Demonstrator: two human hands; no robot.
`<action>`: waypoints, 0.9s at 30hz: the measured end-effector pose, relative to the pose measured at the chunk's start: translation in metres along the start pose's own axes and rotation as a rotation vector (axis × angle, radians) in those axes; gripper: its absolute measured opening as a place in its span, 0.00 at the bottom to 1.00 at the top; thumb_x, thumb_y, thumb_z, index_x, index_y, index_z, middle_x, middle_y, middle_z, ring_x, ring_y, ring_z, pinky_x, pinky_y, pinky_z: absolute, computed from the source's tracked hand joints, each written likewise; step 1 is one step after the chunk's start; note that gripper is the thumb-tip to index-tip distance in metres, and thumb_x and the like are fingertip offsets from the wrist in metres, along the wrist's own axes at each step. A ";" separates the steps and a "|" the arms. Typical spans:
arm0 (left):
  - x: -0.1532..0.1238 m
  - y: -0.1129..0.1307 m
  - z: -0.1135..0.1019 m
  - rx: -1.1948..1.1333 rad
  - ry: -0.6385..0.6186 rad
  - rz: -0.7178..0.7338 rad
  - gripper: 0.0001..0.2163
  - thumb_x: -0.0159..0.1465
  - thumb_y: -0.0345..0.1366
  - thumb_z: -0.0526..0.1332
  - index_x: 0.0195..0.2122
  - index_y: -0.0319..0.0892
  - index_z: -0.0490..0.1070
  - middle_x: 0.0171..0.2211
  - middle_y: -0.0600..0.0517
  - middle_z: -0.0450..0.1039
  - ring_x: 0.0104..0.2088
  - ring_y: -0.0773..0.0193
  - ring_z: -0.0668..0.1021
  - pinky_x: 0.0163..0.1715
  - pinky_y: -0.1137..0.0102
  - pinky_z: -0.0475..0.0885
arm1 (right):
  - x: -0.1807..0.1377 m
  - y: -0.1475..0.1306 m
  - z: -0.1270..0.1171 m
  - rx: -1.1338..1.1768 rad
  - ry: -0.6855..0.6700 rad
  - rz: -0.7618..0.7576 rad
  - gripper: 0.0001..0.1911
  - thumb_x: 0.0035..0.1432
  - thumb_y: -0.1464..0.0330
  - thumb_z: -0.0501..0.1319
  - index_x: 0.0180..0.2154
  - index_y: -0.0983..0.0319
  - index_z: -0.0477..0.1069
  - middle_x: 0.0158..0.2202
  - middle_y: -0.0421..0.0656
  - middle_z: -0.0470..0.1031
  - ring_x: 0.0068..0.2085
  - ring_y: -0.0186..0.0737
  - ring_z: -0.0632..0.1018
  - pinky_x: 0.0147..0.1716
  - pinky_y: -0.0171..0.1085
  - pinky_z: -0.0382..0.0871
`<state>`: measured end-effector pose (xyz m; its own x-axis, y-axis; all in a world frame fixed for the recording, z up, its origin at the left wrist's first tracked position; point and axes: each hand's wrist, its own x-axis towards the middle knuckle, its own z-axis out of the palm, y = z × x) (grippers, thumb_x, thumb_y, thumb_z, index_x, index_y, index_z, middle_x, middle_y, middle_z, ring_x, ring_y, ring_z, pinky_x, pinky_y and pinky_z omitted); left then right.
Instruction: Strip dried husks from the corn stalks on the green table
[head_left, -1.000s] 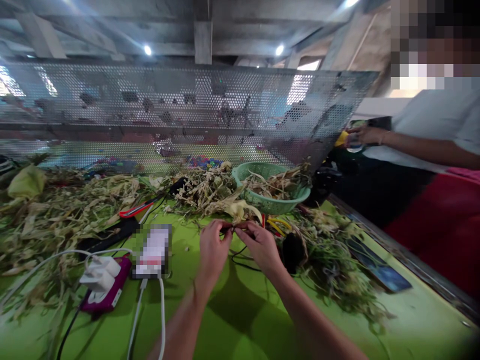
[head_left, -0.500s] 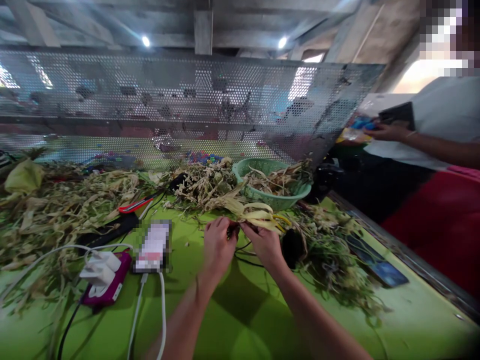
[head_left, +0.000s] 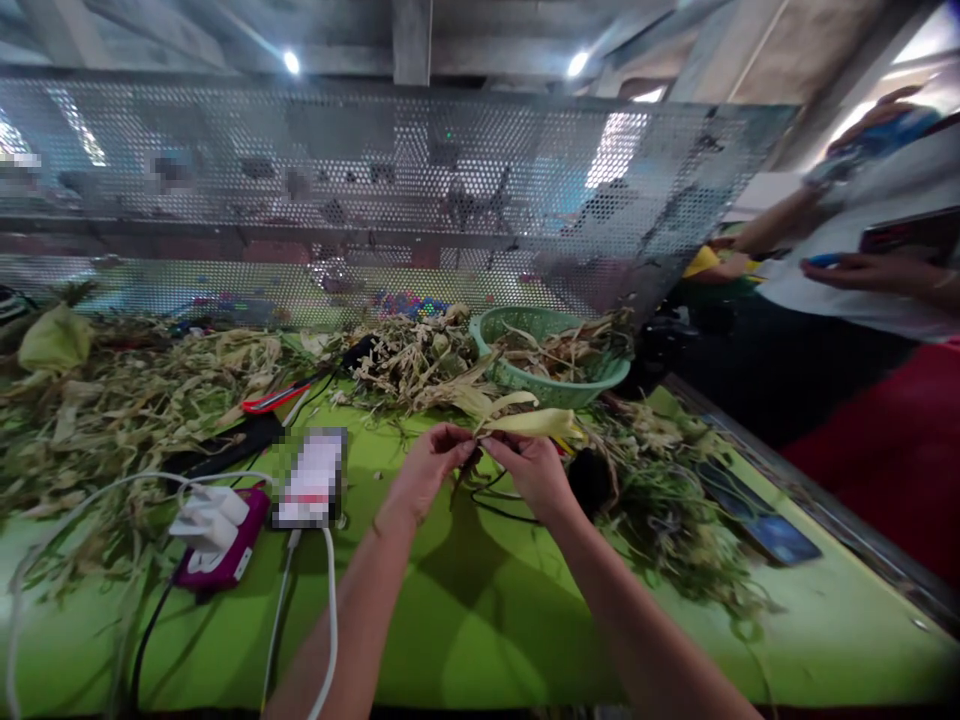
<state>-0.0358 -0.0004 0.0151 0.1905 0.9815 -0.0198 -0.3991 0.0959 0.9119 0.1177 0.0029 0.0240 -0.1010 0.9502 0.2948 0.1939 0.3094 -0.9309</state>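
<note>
Both of my hands meet over the middle of the green table [head_left: 480, 620]. My left hand [head_left: 425, 468] pinches the stem end of a yellow-green leaf stalk [head_left: 529, 420]. My right hand [head_left: 534, 470] grips the same stalk from the other side, and its pale leaves stick out to the right above my fingers. A thin dark cable [head_left: 495, 505] lies on the table just under my hands. A black round object [head_left: 592, 480] sits right beside my right hand.
Dried husks and leaves [head_left: 135, 400] cover the back of the table, with red-handled scissors [head_left: 274, 398] among them. A green basket [head_left: 551, 350] of husks stands behind my hands. A phone [head_left: 311, 480], a purple power strip [head_left: 221, 545] and white cables lie at the left. A person [head_left: 870, 260] stands at the right, beyond a perforated metal screen [head_left: 375, 190].
My hands have lifted the stalk slightly, and its yellow leaves now spread out to the right. The person at the right has raised an arm and holds a phone.
</note>
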 end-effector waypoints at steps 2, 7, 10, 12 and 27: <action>0.001 0.000 -0.001 0.001 0.005 -0.004 0.17 0.43 0.40 0.74 0.32 0.37 0.75 0.27 0.52 0.74 0.29 0.69 0.72 0.35 0.72 0.67 | 0.001 0.003 -0.002 -0.040 -0.037 -0.009 0.11 0.53 0.61 0.61 0.29 0.63 0.75 0.28 0.41 0.76 0.32 0.40 0.75 0.33 0.36 0.68; 0.003 -0.002 -0.003 0.149 -0.062 0.016 0.13 0.48 0.39 0.70 0.32 0.37 0.77 0.27 0.52 0.75 0.29 0.67 0.72 0.34 0.70 0.65 | 0.001 0.008 -0.005 -0.236 -0.046 -0.049 0.11 0.55 0.61 0.61 0.31 0.62 0.76 0.29 0.42 0.78 0.32 0.41 0.76 0.34 0.36 0.67; 0.004 -0.004 -0.004 0.210 0.010 0.021 0.11 0.50 0.38 0.68 0.31 0.37 0.76 0.26 0.52 0.74 0.28 0.67 0.71 0.33 0.70 0.65 | -0.001 0.005 -0.004 -0.303 -0.034 -0.050 0.11 0.55 0.61 0.61 0.30 0.62 0.75 0.27 0.42 0.76 0.29 0.40 0.74 0.30 0.35 0.65; 0.006 -0.006 -0.005 0.214 0.079 0.034 0.10 0.50 0.37 0.68 0.30 0.37 0.75 0.26 0.52 0.74 0.29 0.66 0.72 0.35 0.70 0.65 | -0.002 0.001 -0.003 -0.303 -0.019 -0.044 0.10 0.54 0.62 0.62 0.30 0.62 0.73 0.23 0.39 0.71 0.25 0.36 0.70 0.25 0.33 0.61; 0.005 -0.005 -0.001 -0.080 0.137 0.002 0.12 0.47 0.35 0.70 0.31 0.37 0.72 0.29 0.53 0.72 0.33 0.68 0.72 0.43 0.69 0.65 | -0.004 -0.012 -0.007 -0.391 -0.075 -0.157 0.04 0.53 0.67 0.62 0.29 0.61 0.73 0.28 0.41 0.70 0.31 0.37 0.71 0.31 0.34 0.62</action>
<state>-0.0336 0.0038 0.0105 0.0679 0.9946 -0.0787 -0.4703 0.1014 0.8766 0.1228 -0.0040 0.0355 -0.2265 0.8898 0.3962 0.5246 0.4542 -0.7201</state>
